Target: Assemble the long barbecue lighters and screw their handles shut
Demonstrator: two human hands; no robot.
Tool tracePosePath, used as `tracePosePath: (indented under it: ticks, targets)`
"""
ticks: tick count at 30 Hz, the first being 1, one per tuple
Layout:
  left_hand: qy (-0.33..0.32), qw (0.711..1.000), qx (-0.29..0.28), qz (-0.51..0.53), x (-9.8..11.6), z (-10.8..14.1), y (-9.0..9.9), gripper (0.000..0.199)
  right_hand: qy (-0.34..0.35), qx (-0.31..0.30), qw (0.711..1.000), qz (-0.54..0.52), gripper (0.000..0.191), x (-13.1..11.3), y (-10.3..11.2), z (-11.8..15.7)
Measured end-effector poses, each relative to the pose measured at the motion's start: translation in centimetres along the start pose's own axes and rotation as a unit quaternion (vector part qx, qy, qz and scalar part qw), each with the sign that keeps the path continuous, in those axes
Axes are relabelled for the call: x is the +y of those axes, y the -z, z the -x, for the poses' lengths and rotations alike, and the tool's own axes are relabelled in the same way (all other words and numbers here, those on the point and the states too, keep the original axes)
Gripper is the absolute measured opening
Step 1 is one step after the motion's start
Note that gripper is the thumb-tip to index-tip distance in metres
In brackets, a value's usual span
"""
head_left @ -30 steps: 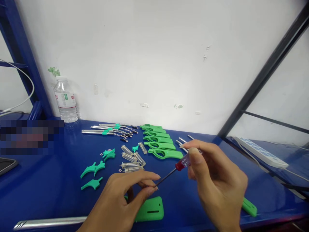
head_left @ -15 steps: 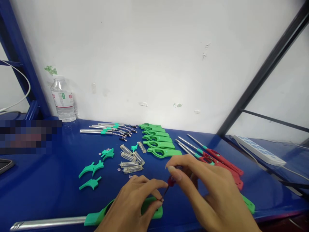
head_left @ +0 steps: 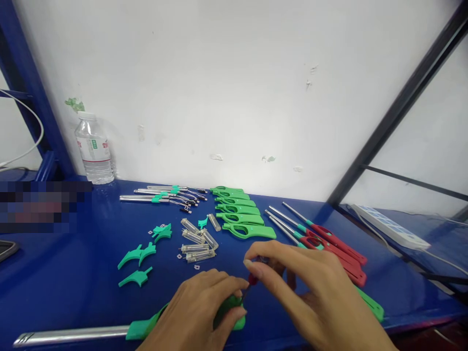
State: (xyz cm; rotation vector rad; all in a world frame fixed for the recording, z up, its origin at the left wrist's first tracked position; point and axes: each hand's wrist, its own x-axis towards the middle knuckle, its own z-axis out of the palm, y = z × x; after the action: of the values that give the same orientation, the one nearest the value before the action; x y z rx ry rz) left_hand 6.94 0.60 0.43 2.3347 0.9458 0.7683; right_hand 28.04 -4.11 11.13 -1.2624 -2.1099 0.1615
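The green lighter (head_left: 139,329) lies on the near side of the row of green casings (head_left: 248,210). The left hand (head_left: 199,307) curls over its handle; whether those fingertips pinch anything cannot be told. The right hand (head_left: 314,287), also nearer than the row, grasps the screwdriver (head_left: 252,279) between thumb and forefinger. A second ago the screwdriver slanted, its tip at the left fingertips; now it stands steeper and lower, down at the handle. Red lighters (head_left: 345,258), their handles hidden then, show right of the row. Clear tanks (head_left: 199,247) and teal triggers (head_left: 139,278), left of the row, lie unchanged.
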Motion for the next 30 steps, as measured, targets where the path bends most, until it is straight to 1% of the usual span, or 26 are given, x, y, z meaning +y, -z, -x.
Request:
tracePosePath:
  ticks: [2, 3, 4, 6, 8, 9, 13, 14, 17, 19, 20, 23, 25, 27, 30]
  targets:
    - [0.019, 0.999, -0.027, -0.034, 0.5, 0.0, 0.6, 0.049, 0.002, 0.01, 1.0, 0.0, 0.012, 0.0, 0.1, 0.0]
    - [0.034, 0.997, -0.049, -0.049, 0.7, 0.0, 0.9, 0.057, 0.004, 0.014, 1.0, 0.002, 0.013, 0.1, 0.1, 0.0]
    - [0.051, 0.994, -0.076, -0.059, 1.0, -0.1, 1.2, 0.058, 0.007, 0.018, 1.0, 0.006, 0.017, 0.1, 0.2, 0.0]
    - [0.084, 0.987, -0.123, -0.062, 1.4, -0.2, 1.8, 0.054, 0.015, 0.029, 0.999, 0.014, 0.024, 0.2, 0.3, -0.1]
    - [0.104, 0.982, -0.147, -0.059, 1.7, -0.4, 2.1, 0.05, 0.025, 0.04, 0.999, 0.015, 0.031, 0.2, 0.4, -0.2]
    - [0.107, 0.981, -0.15, -0.058, 1.7, -0.5, 2.2, 0.05, 0.026, 0.043, 0.999, 0.01, 0.033, 0.2, 0.4, -0.3]
    - [0.093, 0.984, -0.137, -0.057, 1.5, -0.6, 2.1, 0.05, 0.012, 0.034, 0.999, -0.031, 0.028, 0.4, 0.2, -0.8]
    - [0.087, 0.986, -0.134, -0.054, 1.4, -0.6, 1.9, 0.046, 0.004, 0.037, 0.999, -0.039, 0.026, 0.5, 0.1, -0.9]
    - [0.078, 0.988, -0.122, -0.053, 1.0, -0.5, 1.7, 0.025, -0.007, 0.057, 0.997, -0.058, 0.014, 0.7, -0.2, -1.4]
    - [0.078, 0.988, -0.115, -0.064, 0.7, -0.5, 1.6, 0.023, -0.003, 0.065, 0.996, -0.068, 0.005, 1.0, -0.3, -1.6]
    - [0.077, 0.988, -0.113, -0.069, 0.6, -0.6, 1.6, 0.027, -0.003, 0.068, 0.995, -0.068, 0.007, 1.1, -0.4, -1.7]
    - [0.068, 0.989, -0.114, -0.065, 0.2, -0.7, 1.7, 0.039, -0.028, 0.081, 0.994, -0.06, 0.027, 1.3, -0.7, -1.8]
    - [0.061, 0.99, -0.11, -0.06, 0.0, -0.7, 1.7, 0.04, -0.058, 0.065, 0.993, -0.082, 0.037, 1.3, -0.9, -1.9]
    - [0.056, 0.992, -0.101, -0.06, -0.3, -0.6, 1.6, 0.04, -0.079, 0.034, 0.988, -0.126, 0.037, 1.2, -1.1, -2.1]
    - [0.05, 0.993, -0.087, -0.067, -0.5, -0.4, 1.5, 0.042, -0.091, -0.002, 0.98, -0.177, 0.036, 1.2, -1.3, -2.3]
